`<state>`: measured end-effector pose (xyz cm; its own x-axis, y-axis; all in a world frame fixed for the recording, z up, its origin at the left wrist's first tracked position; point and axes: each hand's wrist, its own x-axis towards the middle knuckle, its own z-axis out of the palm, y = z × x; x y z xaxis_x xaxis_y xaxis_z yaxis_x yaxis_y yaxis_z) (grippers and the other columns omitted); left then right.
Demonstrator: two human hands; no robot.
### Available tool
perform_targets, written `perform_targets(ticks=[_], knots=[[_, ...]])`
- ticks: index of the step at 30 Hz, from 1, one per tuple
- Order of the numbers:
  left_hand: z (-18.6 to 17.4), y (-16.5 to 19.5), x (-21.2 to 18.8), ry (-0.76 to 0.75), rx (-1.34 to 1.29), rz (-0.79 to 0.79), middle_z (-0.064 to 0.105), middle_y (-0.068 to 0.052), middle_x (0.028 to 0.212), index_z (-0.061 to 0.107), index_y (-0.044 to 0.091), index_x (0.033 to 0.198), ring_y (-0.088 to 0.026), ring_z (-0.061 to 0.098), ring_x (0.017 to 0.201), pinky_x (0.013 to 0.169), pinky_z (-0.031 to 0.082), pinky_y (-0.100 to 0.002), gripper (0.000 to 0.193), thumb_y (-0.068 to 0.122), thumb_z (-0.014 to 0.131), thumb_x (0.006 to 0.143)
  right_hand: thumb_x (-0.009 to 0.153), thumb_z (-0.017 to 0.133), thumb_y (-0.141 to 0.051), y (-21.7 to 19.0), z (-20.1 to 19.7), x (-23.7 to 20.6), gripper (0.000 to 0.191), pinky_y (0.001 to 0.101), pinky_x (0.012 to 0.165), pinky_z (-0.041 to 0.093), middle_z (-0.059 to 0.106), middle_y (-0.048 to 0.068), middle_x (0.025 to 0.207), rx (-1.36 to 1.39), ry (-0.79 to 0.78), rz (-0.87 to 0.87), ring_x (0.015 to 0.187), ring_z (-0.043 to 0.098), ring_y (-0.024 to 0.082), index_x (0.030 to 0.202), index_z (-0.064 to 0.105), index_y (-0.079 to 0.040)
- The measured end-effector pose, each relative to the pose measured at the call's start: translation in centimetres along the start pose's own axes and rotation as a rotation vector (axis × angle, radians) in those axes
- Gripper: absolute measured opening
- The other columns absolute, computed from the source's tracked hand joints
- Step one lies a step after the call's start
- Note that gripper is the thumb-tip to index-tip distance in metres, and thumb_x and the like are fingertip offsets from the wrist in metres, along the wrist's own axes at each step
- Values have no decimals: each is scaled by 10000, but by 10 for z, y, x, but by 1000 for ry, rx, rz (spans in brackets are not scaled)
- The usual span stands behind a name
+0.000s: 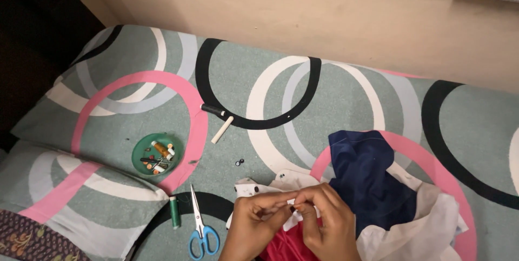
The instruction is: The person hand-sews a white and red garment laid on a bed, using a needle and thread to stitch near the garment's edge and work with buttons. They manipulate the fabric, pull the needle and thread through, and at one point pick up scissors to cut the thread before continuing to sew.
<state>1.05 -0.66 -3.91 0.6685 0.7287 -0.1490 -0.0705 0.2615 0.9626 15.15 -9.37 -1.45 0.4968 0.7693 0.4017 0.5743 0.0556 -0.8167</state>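
Hands: left hand (258,215) and right hand (324,217) pinched small button (292,207) over red cloth (286,246) | risk: slipping, lost on bed (346,93).

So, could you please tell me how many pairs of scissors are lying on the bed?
1. The blue-handled scissors lie on the patterned bedsheet, between the green thread spool and the left hand. Others may be hidden under the cloth pile.

White garment with buttons, under work on the bed

The crumpled white garment (416,223) lies on the patterned bedsheet (335,93), its buttoned edge (259,188) pinched at the fingertips; red cloth (284,245) bunches beneath, navy cloth (373,180) drapes across it.
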Motion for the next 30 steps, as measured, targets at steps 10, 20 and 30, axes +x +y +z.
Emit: perform_targets(ticks=[10, 20, 30], knots=[[-3, 3, 3, -2, 65, -22, 748, -3, 947, 778, 6, 1179, -44, 643, 867, 796, 518, -204, 373, -115, 672, 843, 1069, 458, -114, 24, 8, -15, 85, 351, 911, 530, 767, 134, 898, 535, 31, 201, 892, 701, 192, 1025, 457, -41], [-9, 11, 5, 14, 149, -7, 692, -29, 961, 778, 19, 1193, -72, 633, 853, 818, 525, -226, 425, -135, 650, 818, 1079, 507, -151, 43, -23, -17, 139, 481, 770, 578, 593, 119, 734, 1083, 169, 339, 611, 606, 222, 1147, 449, -44], [1, 17, 6, 89, 307, 72, 764, -75, 1029, 800, 54, 1134, -105, 685, 902, 794, 532, -231, 392, -111, 638, 818, 1111, 484, -140, 50, -59, -13, 97, 249, 508, 343, 572, 120, 729, 970, 349, 319, 518, 396, 94, 1178, 490, -70]])
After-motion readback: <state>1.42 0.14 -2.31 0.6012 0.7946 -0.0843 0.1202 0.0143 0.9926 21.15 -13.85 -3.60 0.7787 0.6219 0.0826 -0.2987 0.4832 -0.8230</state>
